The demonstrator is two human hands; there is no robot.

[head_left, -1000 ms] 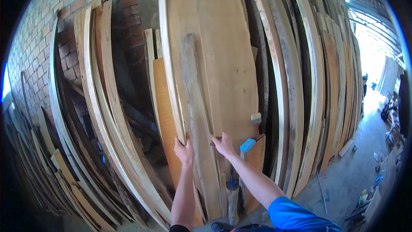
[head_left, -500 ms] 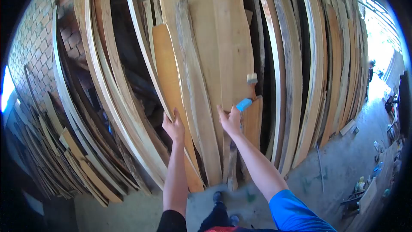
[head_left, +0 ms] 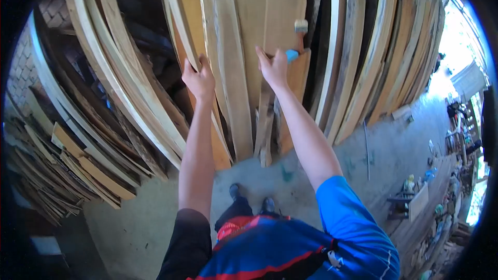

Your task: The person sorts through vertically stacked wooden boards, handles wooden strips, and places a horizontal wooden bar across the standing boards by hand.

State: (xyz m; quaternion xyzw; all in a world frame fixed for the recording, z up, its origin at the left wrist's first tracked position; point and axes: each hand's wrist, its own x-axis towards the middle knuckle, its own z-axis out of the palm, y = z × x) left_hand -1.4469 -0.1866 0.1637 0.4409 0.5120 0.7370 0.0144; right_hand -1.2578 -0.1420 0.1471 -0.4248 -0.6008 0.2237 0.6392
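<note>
On the left, my left hand [head_left: 198, 79] is closed around the edge of a long narrow plank [head_left: 179, 15], thumb on its right side. The plank leans upright and its lower end runs down behind my forearm. My right hand [head_left: 274, 67] is closed at the blue part of a paintbrush [head_left: 300, 39], thumb pointing up. Pale bristles face upward on the brush. Behind this hand stands a wide pale board [head_left: 249, 0], and a shorter orange-brown board [head_left: 294, 98] is just to its right. The palm hides part of the brush handle.
Tall planks [head_left: 358, 36] lean in a row on both sides. Shorter offcuts [head_left: 98, 176] lie stacked at the lower left. A thin rod [head_left: 367, 150] rests on the concrete floor [head_left: 145, 228], and clutter lines the right, near a bright opening.
The view has tipped downward, so the boards and both hands appear higher and more of my shirt and feet shows. Both hands keep their holds, on the plank and the paintbrush.
</note>
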